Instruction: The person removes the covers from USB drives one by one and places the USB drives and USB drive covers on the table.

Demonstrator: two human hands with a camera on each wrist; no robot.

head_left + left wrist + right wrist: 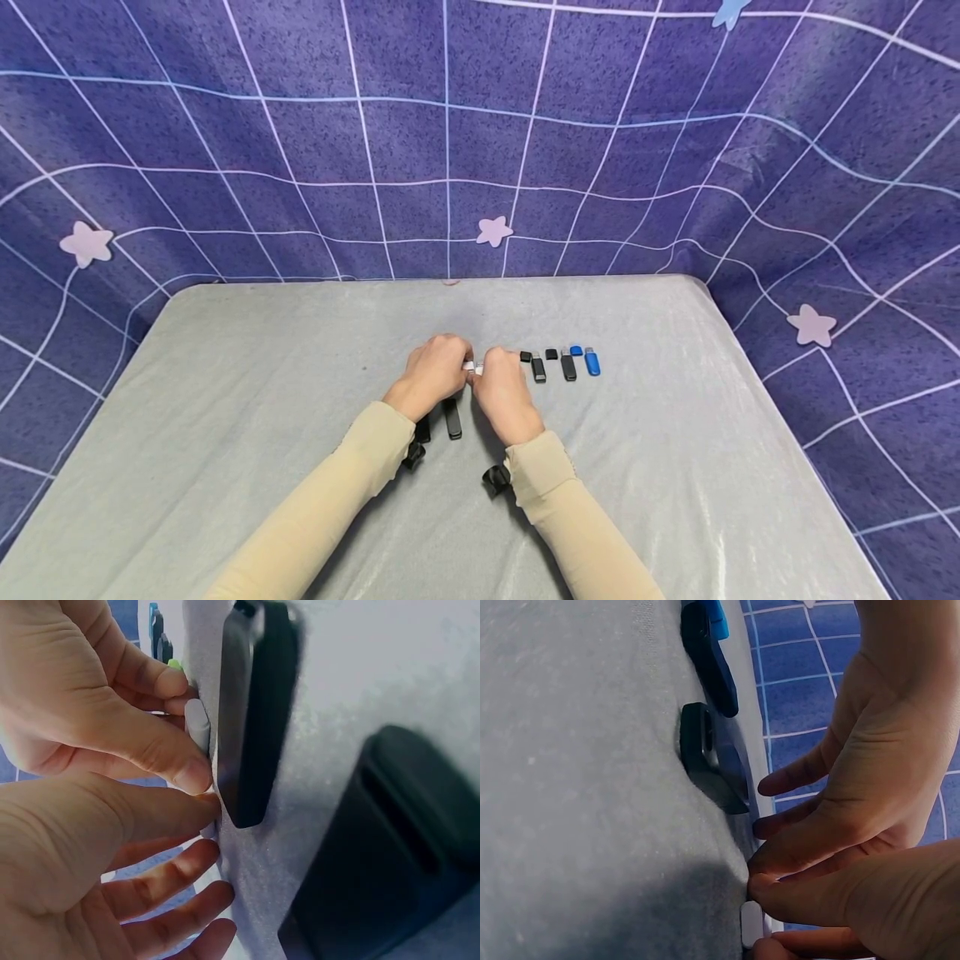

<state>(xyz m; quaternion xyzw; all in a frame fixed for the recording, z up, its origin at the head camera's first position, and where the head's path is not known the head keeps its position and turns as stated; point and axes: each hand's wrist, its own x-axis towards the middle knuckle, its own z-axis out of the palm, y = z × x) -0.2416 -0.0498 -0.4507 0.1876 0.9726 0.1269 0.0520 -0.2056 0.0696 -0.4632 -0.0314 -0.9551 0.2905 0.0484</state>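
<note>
Close together over the table, my left hand (437,372) and right hand (504,390) hold a small white USB stick (468,366) between their fingertips. In the left wrist view, the right thumb and index finger pinch one white part (197,724). Below it, the left thumb and fingertips grip another white part (208,829), mostly hidden. The right wrist view shows a white end (751,924) between left thumb and finger. Whether the two parts are joined cannot be told. Near the left wrist lies a black USB stick (453,418), with another dark stick (382,855) beside it.
Right of the hands, a row holds two black USB sticks (568,365) and a blue USB stick (592,362), with black caps (551,354) and a blue cap (576,350) beside them. A small green thing (175,664) shows past the right fingers. Grey cloth (262,358) covers the table.
</note>
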